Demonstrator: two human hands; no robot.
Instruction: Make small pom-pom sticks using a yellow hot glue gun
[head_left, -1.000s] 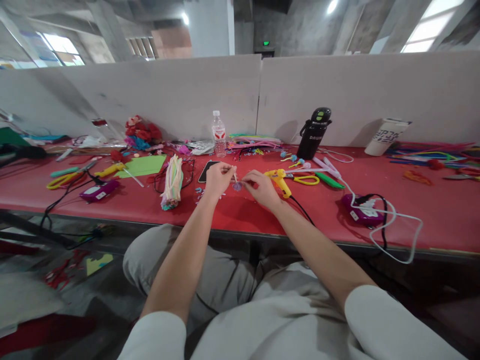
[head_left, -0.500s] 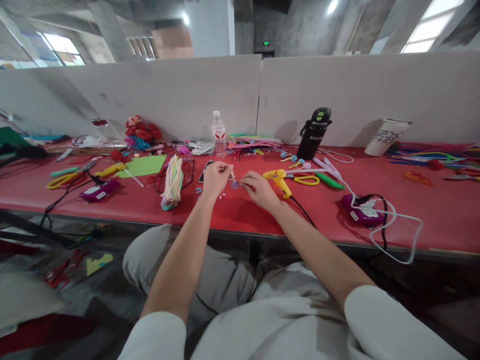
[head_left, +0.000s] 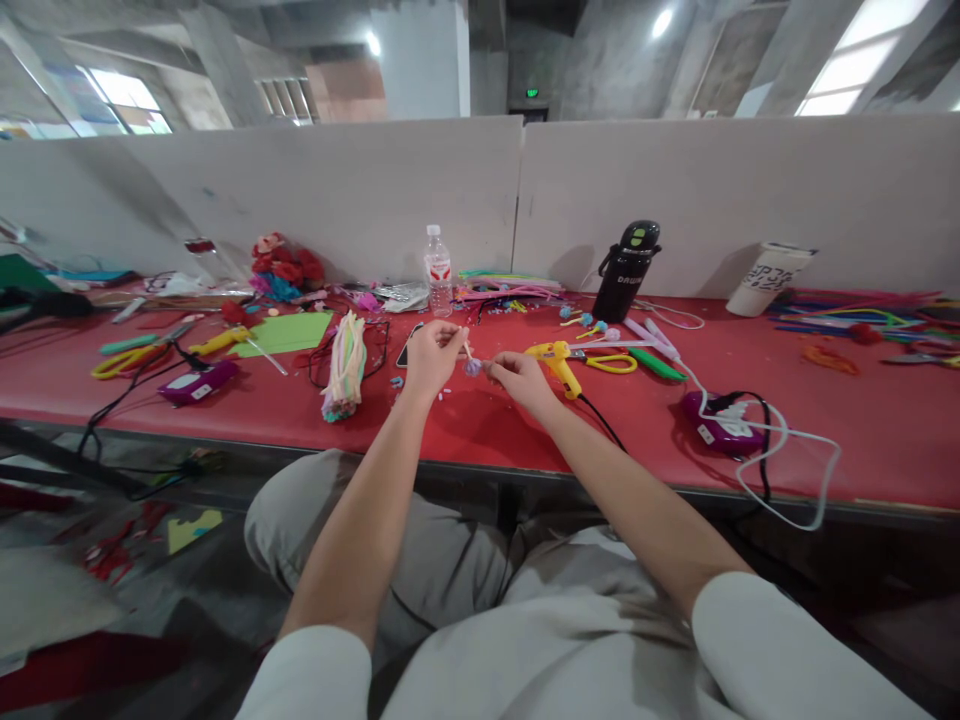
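My left hand (head_left: 435,355) is closed in a pinch on the pale stem (head_left: 468,347) of a small purple flower-like piece (head_left: 472,367), which hangs head down just over the red table. Closed too, my right hand (head_left: 523,380) has its fingertips at the right edge of the purple head; whether they grip it or some tiny bit is too small to tell. Right of that hand lies a yellow glue gun (head_left: 556,366) with yellow-handled scissors (head_left: 609,362) behind it. A phone (head_left: 409,345) is partly hidden by my left hand.
On the red table (head_left: 465,435), a bundle of pastel pipe cleaners (head_left: 346,365) lies to the left. A water bottle (head_left: 438,270), a black flask (head_left: 627,272) and small stemmed pom-poms (head_left: 592,328) stand or lie behind. A purple power strip (head_left: 724,425) with trailing cables sits right.
The purple piece has shifted slightly right and shows more clearly between my hands. My right hand's fingers have drawn closer together, and the hand sits slightly lower.
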